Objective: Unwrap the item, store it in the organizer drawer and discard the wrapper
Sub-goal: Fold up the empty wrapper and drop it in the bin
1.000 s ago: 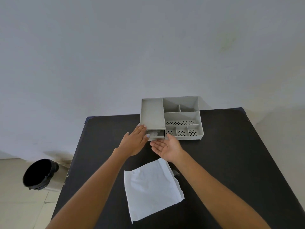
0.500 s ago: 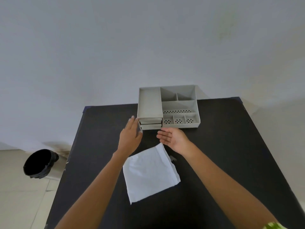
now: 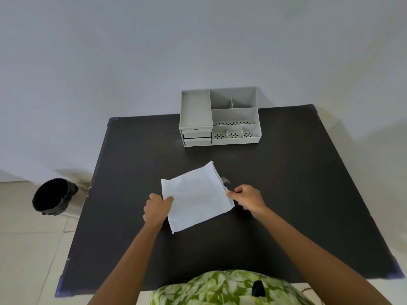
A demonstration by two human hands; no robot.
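Both hands are working the white paper wrapper (image 3: 196,195), which is lying spread out and a bit wrinkled near the middle of the black table (image 3: 297,194). The left hand (image 3: 156,208) is curled up at the wrapper's left edge, thumb on top of the sheet and the other fingers tucked under, so it's pinching that edge. The right hand (image 3: 248,198) is doing the same on the right edge — fingers closed, thumb and forefinger gripping the paper right at its border.

The far corner of the wrapper is sticking up slightly toward the organizer, and there's a small grey scrap (image 3: 225,179) poking out from behind the right edge, resting on the table; can't really tell what it is.

The grey plastic organizer (image 3: 220,116) is sitting at the far edge of the table against the white wall (image 3: 198,40), well apart from the hands. It's got open compartments on top, a perforated strip and three little perforated cells along the front right, and two drawers (image 3: 197,137) stacked at the front left — both are looking pushed in, so whatever's inside isn't visible.

Off the table to the left, a black bin (image 3: 54,197) with a dark liner is standing on the tiled floor (image 3: 26,249). A green leafy-print shirt (image 3: 224,289) is showing at the bottom.
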